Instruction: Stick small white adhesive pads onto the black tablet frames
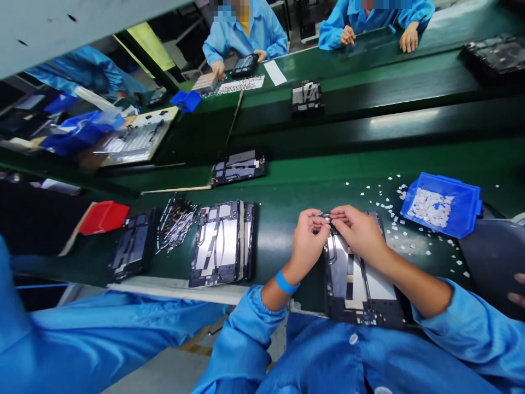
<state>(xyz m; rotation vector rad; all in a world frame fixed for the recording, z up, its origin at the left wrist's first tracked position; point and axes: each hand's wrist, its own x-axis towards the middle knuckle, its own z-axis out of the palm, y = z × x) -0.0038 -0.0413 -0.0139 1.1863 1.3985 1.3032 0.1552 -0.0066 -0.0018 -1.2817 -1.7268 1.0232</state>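
A: Big stuff 1st. Green workbench (287, 230) runs L to R, near edge right at the person's lap. The open tablet chassis (361, 279) they're working on lies flat at that near edge, its bottom end just about overhanging.

B: So it could slide off?

A: My guess, yes, if a forearm drags it back. Not much bench between it & the edge.

B: Hands?

A: Left hand (307, 241) & right hand (356, 232) are together at the chassis's top end, fingertips pinched on some tiny part. Can't tell what it is, too small & covered. Neither hand grips the chassis itself.

B: Other risks?

A: Small part could slip from the pinch & vanish among the white scraps (410, 230) littering the bench on the R side. Those run right up beside the chassis, so 1 could prob. get under the fingers too.

B: Room to move?

A: L of the left hand there's a bare strip of bench, then 2 stacked chassis (223, 243), well apart. Beyond them a heap of thin metal parts (176, 221), another chassis (133, 246), a red bin (104, 217). R side's tighter: blue bin (443, 203) of white pieces sits near, & an elbow swing could prob. catch it. Behind, 1 more chassis (239, 167) on the raised belt, clear of the hands.

B: Co-workers?

A: 2 in blue coats across the line, far off, no clash.
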